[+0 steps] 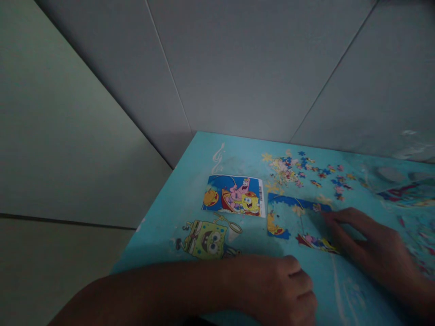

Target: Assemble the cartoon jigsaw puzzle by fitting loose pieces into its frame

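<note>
A partly joined jigsaw puzzle [285,199] lies on the light blue table, its blue top edge, left side and a strip of the bottom edge in place. At its right side is my right hand [370,240], fingertips brought together and touching or just above the top right pieces; anything between them is hidden. My left hand [282,290] rests in front of the puzzle with its fingers curled in, and whatever they hold, if anything, does not show. Left of the puzzle lies a printed reference picture [234,195] with the same cartoon figures.
Loose puzzle pieces [288,170] are heaped and scattered behind the puzzle. Clear plastic packaging [401,190] lies at the right. A cartoon print [207,240] decorates the tabletop [170,203]. Grey wall panels [238,68] stand along its back edge.
</note>
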The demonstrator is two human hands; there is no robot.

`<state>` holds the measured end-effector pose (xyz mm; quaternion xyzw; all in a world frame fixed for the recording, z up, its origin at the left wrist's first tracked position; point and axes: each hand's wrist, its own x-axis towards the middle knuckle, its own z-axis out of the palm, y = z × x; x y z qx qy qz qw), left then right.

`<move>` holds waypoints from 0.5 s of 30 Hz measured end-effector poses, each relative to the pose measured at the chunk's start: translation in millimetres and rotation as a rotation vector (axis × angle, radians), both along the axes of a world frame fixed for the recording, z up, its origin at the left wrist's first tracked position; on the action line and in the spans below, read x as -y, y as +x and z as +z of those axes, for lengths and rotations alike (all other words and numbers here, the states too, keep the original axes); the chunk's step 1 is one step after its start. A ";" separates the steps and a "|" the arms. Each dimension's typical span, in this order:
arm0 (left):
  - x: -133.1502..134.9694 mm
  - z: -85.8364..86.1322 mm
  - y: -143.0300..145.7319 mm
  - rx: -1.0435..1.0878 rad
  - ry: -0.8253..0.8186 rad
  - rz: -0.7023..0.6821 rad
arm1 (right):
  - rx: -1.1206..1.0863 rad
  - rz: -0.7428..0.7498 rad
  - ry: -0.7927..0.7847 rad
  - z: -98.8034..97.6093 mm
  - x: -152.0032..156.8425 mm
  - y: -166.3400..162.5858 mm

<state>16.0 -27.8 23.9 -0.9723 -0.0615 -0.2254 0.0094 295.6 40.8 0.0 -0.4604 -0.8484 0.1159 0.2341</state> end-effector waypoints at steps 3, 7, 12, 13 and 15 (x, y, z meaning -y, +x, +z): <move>4.6 4.2 -6.5 0.027 0.034 0.086 | -0.025 0.085 0.031 5.6 4.7 -7.8; 4.8 7.2 -16.1 0.008 0.025 0.194 | -0.032 0.150 0.012 14.7 8.0 -16.9; 5.6 1.0 -25.1 -0.002 -0.017 0.240 | -0.016 0.186 0.003 20.6 12.6 -23.8; 5.8 0.1 -25.9 -0.007 -0.023 0.246 | -0.011 0.201 -0.005 20.9 13.1 -25.1; 6.2 -1.2 -26.4 -0.017 -0.034 0.245 | -0.003 0.232 -0.022 20.8 13.4 -27.5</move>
